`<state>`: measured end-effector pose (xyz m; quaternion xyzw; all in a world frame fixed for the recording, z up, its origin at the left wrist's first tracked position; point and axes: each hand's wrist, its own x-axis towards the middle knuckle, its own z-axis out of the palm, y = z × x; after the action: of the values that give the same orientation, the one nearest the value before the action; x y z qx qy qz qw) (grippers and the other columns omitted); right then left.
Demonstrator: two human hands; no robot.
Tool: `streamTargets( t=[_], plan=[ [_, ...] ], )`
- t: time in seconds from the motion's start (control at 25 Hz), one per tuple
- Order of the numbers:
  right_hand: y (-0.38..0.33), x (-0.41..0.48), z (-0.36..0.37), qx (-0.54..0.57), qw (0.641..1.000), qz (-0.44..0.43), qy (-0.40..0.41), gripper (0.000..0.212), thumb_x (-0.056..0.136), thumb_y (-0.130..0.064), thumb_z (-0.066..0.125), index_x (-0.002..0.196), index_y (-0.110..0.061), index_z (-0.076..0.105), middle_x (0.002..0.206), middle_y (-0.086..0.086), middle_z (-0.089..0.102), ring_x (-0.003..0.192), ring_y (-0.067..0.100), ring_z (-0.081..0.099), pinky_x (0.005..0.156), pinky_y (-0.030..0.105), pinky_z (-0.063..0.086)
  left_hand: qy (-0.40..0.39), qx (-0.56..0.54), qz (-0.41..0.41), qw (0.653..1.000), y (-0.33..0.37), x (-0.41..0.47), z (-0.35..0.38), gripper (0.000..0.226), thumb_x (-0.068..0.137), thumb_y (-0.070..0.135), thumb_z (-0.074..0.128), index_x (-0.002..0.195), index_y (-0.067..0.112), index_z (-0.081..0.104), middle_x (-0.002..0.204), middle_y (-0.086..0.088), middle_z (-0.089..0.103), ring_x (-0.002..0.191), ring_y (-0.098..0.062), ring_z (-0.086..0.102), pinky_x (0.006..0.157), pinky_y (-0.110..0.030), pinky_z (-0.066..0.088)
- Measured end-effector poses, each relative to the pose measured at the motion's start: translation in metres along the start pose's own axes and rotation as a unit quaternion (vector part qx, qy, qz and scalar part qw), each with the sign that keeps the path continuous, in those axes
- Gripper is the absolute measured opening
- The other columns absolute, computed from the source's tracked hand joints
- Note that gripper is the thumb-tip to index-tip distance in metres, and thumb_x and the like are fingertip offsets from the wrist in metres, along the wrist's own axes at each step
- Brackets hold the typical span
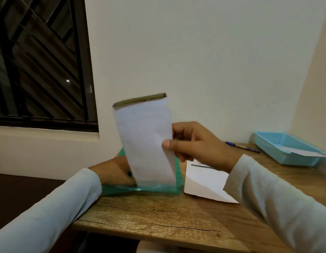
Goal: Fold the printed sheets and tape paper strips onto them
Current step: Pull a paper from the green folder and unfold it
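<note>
**Right hand holds folded sheet upright; left hand's grip unconfirmed**

The right hand (197, 145) is clamped on the folded sheet (147, 143). Its thumb (167, 143) presses the near face at the sheet's right edge, and the fingers are curled behind. The sheet stands nearly upright, raised off the surface (158, 216) and leaning slightly left at the top. It extends to the left of that hand. A dark olive strip (140, 100) runs along its top edge, above and to the left of the hand.

The left hand (114, 170) lies lower and to the left of the right hand, resting on a green tray (158, 189). The sheet hides its fingers, so it cannot be told whether they are apart, together or gripping anything. A small dark spot shows beside them and cannot be identified.

Directly below the right hand, a flat white sheet (202, 181) lies on the surface, with a dark printed bar near its far edge. Beyond the right wrist lies a blue pen (242, 147). Further right stands a blue tray (268, 143) with a paper (304, 151) lying in it, one corner passing over the rim. Both sleeves are pale.
</note>
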<state>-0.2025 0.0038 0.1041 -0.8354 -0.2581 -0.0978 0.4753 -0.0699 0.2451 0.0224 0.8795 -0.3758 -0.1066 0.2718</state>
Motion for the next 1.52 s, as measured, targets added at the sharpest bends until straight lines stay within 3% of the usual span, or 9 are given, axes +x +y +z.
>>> streamTargets(
  t=[0.24, 0.36, 0.48, 0.6, 0.76, 0.88, 1.04, 1.2, 1.52],
  plan=[
    [-0.039, 0.002, -0.042, 0.018, 0.985, -0.076, 0.154, 0.017, 0.102, -0.009, 0.061, 0.112, -0.001, 0.070, 0.079, 0.005, 0.071, 0.063, 0.022, 0.061, 0.052, 0.032, 0.047, -0.010, 0.087, 0.029, 0.996, 0.017, 0.007, -0.019, 0.026, 0.085, 0.032, 0.078, 0.094, 0.050, 0.061, 0.092, 0.030, 0.064, 0.088, 0.013, 0.062, 0.086, -0.018, 0.054],
    [-0.042, -0.002, -0.062, 0.006, 0.973, -0.076, 0.220, 0.018, 0.102, -0.010, 0.060, 0.116, -0.006, 0.071, 0.098, 0.012, 0.075, 0.076, 0.026, 0.068, 0.063, 0.037, 0.057, 0.130, 0.107, 0.099, 0.981, 0.041, 0.014, -0.039, 0.022, 0.091, 0.031, 0.072, 0.110, 0.035, 0.063, 0.098, 0.016, 0.066, 0.088, -0.001, 0.064, 0.082, -0.031, 0.057],
    [-0.035, -0.008, -0.079, -0.005, 0.962, -0.071, 0.263, 0.017, 0.101, -0.007, 0.061, 0.115, -0.005, 0.071, 0.100, 0.012, 0.076, 0.088, 0.030, 0.072, 0.071, 0.042, 0.063, 0.240, 0.015, 0.164, 0.957, 0.065, 0.022, -0.052, 0.018, 0.100, 0.027, 0.059, 0.116, 0.032, 0.066, 0.079, 0.001, 0.064, 0.070, -0.014, 0.060, 0.067, -0.033, 0.054],
    [-0.019, -0.015, -0.089, 0.014, 0.958, -0.053, 0.280, 0.020, 0.098, 0.001, 0.061, 0.112, -0.008, 0.073, 0.100, 0.010, 0.077, 0.096, 0.029, 0.074, 0.076, 0.039, 0.063, 0.169, -0.209, 0.149, 0.952, 0.098, 0.028, -0.048, 0.031, 0.108, 0.031, 0.041, 0.130, 0.032, 0.061, 0.075, -0.008, 0.066, 0.065, -0.017, 0.060, 0.060, -0.027, 0.052],
    [0.010, -0.026, -0.100, 0.027, 0.956, -0.010, 0.291, 0.025, 0.096, 0.008, 0.055, 0.098, -0.008, 0.075, 0.114, 0.009, 0.075, 0.107, 0.027, 0.071, 0.079, 0.037, 0.063, 0.025, -0.389, 0.127, 0.912, 0.124, 0.049, -0.029, 0.038, 0.107, 0.038, 0.038, 0.136, 0.028, 0.060, 0.109, -0.019, 0.073, 0.085, -0.025, 0.068, 0.071, -0.033, 0.061],
    [0.037, -0.036, -0.108, 0.079, 0.953, 0.025, 0.292, 0.023, 0.099, 0.000, 0.056, 0.091, -0.010, 0.075, 0.122, 0.005, 0.072, 0.113, 0.027, 0.069, 0.085, 0.037, 0.061, 0.027, -0.466, 0.125, 0.876, 0.131, 0.071, -0.011, 0.031, 0.098, 0.022, 0.057, 0.125, 0.013, 0.070, 0.120, -0.014, 0.072, 0.097, -0.025, 0.069, 0.078, -0.031, 0.063],
    [0.079, -0.049, -0.115, 0.107, 0.946, 0.079, 0.294, 0.020, 0.102, -0.003, 0.055, 0.112, -0.009, 0.072, 0.124, 0.012, 0.070, 0.110, 0.031, 0.070, 0.084, 0.038, 0.063, 0.040, -0.525, 0.082, 0.846, 0.126, 0.106, 0.013, 0.029, 0.093, 0.008, 0.065, 0.120, 0.008, 0.073, 0.120, -0.013, 0.073, 0.096, -0.021, 0.072, 0.076, -0.030, 0.063],
    [0.105, -0.044, -0.121, 0.236, 0.907, 0.143, 0.319, 0.024, 0.108, -0.015, 0.049, 0.128, -0.015, 0.062, 0.127, 0.016, 0.069, 0.106, 0.032, 0.074, 0.090, 0.048, 0.061, 0.068, -0.488, 0.054, 0.868, 0.114, 0.141, 0.023, 0.031, 0.093, 0.006, 0.067, 0.123, 0.011, 0.070, 0.116, -0.007, 0.075, 0.098, -0.022, 0.073, 0.082, -0.034, 0.063],
    [0.153, -0.022, -0.130, 0.314, 0.879, 0.262, 0.244, 0.058, 0.102, -0.060, 0.043, 0.135, -0.014, 0.056, 0.104, 0.018, 0.075, 0.090, 0.036, 0.075, 0.071, 0.041, 0.064, 0.103, -0.341, 0.006, 0.934, 0.082, 0.184, 0.042, 0.038, 0.093, 0.007, 0.069, 0.130, 0.012, 0.064, 0.098, -0.002, 0.079, 0.086, -0.016, 0.075, 0.070, -0.024, 0.061]
  ],
)
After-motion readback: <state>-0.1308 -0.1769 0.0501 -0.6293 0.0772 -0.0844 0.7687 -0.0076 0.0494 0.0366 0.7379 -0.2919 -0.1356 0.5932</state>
